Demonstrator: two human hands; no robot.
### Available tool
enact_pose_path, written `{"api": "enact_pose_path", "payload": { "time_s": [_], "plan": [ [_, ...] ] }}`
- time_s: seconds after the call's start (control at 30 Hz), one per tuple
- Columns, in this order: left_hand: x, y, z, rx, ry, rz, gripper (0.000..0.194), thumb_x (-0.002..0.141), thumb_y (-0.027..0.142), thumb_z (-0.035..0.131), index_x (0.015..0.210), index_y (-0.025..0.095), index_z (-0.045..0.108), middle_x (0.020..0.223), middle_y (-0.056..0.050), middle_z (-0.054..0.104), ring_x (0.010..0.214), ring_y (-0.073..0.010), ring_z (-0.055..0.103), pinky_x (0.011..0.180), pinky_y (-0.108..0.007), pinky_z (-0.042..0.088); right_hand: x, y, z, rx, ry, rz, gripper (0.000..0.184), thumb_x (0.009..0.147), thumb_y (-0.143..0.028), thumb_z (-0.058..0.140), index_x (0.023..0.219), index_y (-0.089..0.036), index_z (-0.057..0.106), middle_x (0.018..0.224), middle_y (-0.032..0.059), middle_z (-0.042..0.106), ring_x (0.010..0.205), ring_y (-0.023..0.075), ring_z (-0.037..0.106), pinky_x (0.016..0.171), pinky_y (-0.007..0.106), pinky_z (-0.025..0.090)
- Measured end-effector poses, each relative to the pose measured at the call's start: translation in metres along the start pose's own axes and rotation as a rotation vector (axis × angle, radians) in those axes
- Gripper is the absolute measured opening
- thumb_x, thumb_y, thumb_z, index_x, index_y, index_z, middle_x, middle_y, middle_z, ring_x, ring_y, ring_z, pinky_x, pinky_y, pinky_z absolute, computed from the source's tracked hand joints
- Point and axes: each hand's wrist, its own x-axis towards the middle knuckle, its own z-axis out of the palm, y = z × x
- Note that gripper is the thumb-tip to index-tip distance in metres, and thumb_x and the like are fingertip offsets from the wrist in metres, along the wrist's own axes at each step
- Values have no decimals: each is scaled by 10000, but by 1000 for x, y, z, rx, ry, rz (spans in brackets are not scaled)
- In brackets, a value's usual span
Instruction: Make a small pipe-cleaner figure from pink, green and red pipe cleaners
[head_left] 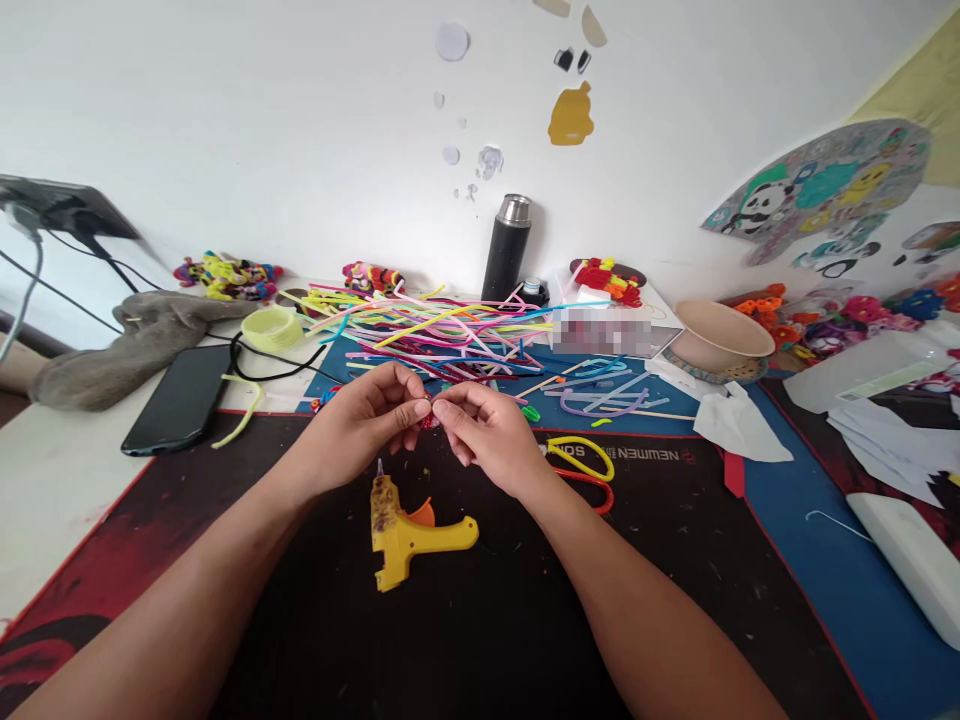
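Observation:
Close together over the dark mat, my two hands meet fingertip to fingertip. Between them is a small red piece [428,421], mostly covered by the fingers, so its full shape cannot be made out. My left hand [367,415] pinches it from one side with thumb and forefinger. From the other side my right hand [487,428] pinches it too, the remaining fingers curled. Just below lies a yellow hot glue gun [409,540], nozzle pointing away from me. Beside my right wrist rest scissors with a yellow and a red handle loop [583,458].
Behind the hands spreads a heap of colourful pipe cleaners [442,335]. A black thermos [508,245] stands against the wall. At left are a phone [176,400] and a roll of pale yellow tape [271,328]; at right, a beige bowl [724,335] and crumpled white tissue [739,425].

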Motion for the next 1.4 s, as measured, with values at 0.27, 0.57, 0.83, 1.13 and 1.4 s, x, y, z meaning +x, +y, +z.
{"api": "enact_pose_path", "payload": {
  "time_s": [0.27,0.57,0.83,1.13,1.4],
  "plan": [
    [2,-1,8,-63,177,-21,497,788,606,898,819,217,589,641,19,659,565,-150,612,518,-247,498,1,2,5,122,-11,95,353,866,-525,786,936,-214,634,624,-72,577,461,88,478,425,222,318],
    [-2,-3,13,160,259,-6,392,930,582,767,875,194,765,780,-27,763,631,-166,695,603,-263,570,1,4,7,135,48,118,398,831,-555,813,858,-218,604,575,-78,557,435,85,466,414,218,287],
    [-9,-8,6,280,74,25,512,886,537,805,1307,248,772,1235,-85,835,1167,-338,770,1018,-448,610,2,3,0,139,128,95,394,856,-560,796,881,-220,600,532,-86,547,409,89,464,406,214,271],
    [-6,-6,11,512,243,76,322,959,510,699,1115,244,790,1042,-65,866,943,-288,818,816,-355,625,1,2,3,115,68,86,394,879,-571,775,887,-219,598,585,-80,571,432,81,476,425,216,300],
    [-6,-10,8,619,338,122,263,950,458,689,1073,249,790,976,-42,859,883,-253,816,756,-311,589,1,1,1,97,54,63,426,929,-629,699,891,-208,643,618,-54,580,445,82,478,415,223,270]
  ]
}}
